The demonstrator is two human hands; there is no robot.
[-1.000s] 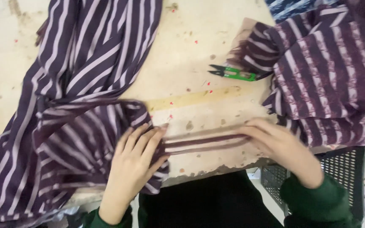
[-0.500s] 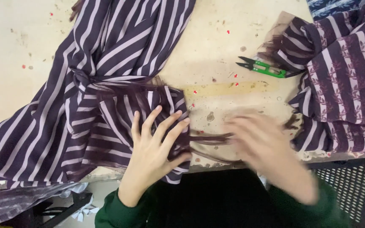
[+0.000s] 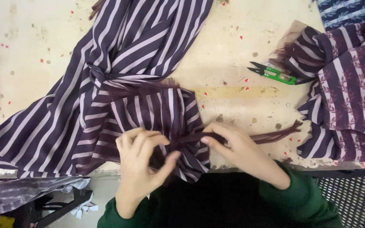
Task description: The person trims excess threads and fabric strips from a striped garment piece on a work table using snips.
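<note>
Two hands meet at the near edge of the worktop (image 3: 233, 55), both working one narrow dark strip (image 3: 271, 136) of the striped purple fabric (image 3: 119, 76). Compared with a second ago, when the left hand (image 3: 142, 162) lay flat with fingers spread on the cloth and the right pressed the strip out along the worktop, the hands have closed in on each other: the left grip now pinches a gathered bunch of fabric between thumb and curled fingers, and the right hand (image 3: 237, 147) pinches the strip just beside that bunch, fingertips pressed together on it. The free end of the strip trails away to the right of the right grip, lying loose on the worktop and ending near the second heap of striped cloth (image 3: 347, 88). Judging by this, the smoothing has given way to gathering or cinching the fabric around the strip (whether a knot is forming I cannot tell, since the fingers hide the crossing). Beyond the right grip, well apart from both hands, green-handled snips (image 3: 275, 72) rest untouched on the worktop. The main body of the striped fabric spreads away from the left grip, up and to the left.
</note>
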